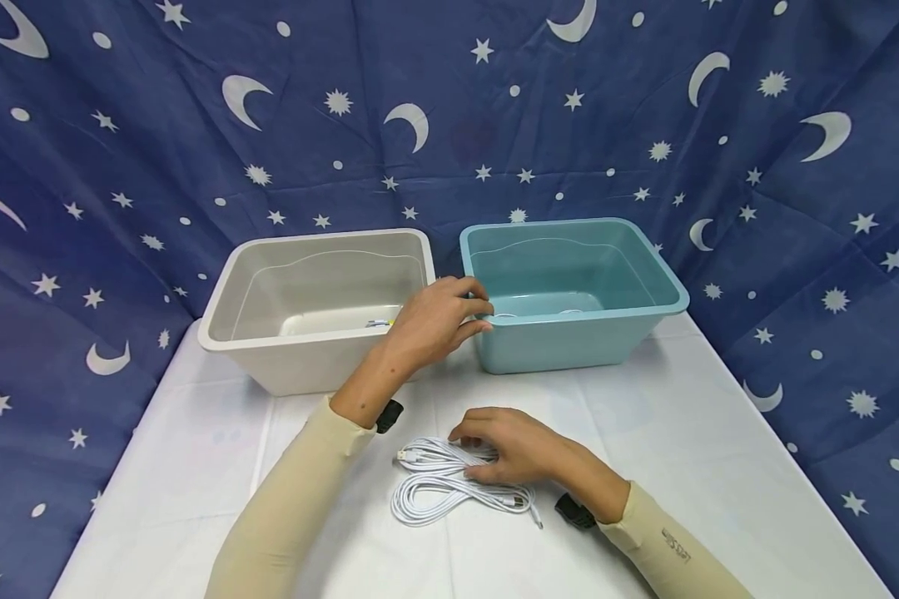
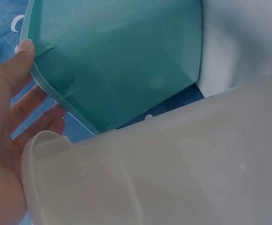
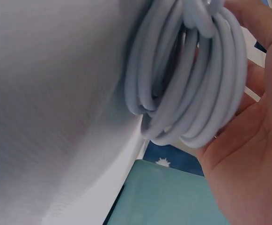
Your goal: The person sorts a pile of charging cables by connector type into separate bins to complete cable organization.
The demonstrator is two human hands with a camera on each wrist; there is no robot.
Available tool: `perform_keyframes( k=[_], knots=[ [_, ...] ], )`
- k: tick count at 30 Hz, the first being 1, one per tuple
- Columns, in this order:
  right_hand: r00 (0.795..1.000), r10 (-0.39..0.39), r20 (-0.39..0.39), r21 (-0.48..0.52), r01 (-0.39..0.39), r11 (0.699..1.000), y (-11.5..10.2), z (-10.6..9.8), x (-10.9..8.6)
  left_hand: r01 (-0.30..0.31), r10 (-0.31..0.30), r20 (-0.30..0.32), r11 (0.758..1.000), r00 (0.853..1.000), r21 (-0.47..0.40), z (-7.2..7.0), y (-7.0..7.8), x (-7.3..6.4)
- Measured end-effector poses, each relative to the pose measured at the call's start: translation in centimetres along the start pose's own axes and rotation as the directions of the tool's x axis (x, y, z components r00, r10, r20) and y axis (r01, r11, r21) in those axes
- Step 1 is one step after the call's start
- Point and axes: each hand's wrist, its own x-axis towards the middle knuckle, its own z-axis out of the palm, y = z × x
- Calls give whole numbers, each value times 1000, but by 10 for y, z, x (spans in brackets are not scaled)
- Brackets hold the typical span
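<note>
In the head view, my left hand [image 1: 440,320] reaches between the two bins to the front left corner of the teal bin [image 1: 562,344]. The left wrist view shows its thumb [image 2: 25,48] on the teal rim, with the other fingers around the rim's far side. My right hand [image 1: 523,449] grips a coiled white USB cable [image 1: 427,482] at the front middle of the table, thumb at the near side and fingers over the far side. The cable's looped bundle [image 3: 192,79] fills the space before the palm in the right wrist view. Metal plugs show at its ends.
A pale grey bin [image 1: 292,366] stands left of the teal one, with small blue and yellow items [image 1: 380,323] inside. Bits of white [image 1: 572,312] show inside the teal bin. A white cloth covers the table [image 1: 217,449]; a blue moon-and-star curtain [image 1: 449,100] hangs behind.
</note>
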Motion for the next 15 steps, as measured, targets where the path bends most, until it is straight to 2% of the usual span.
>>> perform_keyframes(
  k=[5,10,15],
  knots=[
    [999,7,31,-30,-6,1000,-4,2,3,-15,15,-6,1000,1000,12,-1,0,-1],
    [999,5,33,-41,-4,999,-8,4,5,-3,3,-4,1000,1000,20,-2,0,-2],
    [998,59,35,-44,-57,997,-10,7,6,-6,6,-2,999,1000,31,0,1,-2]
  ],
)
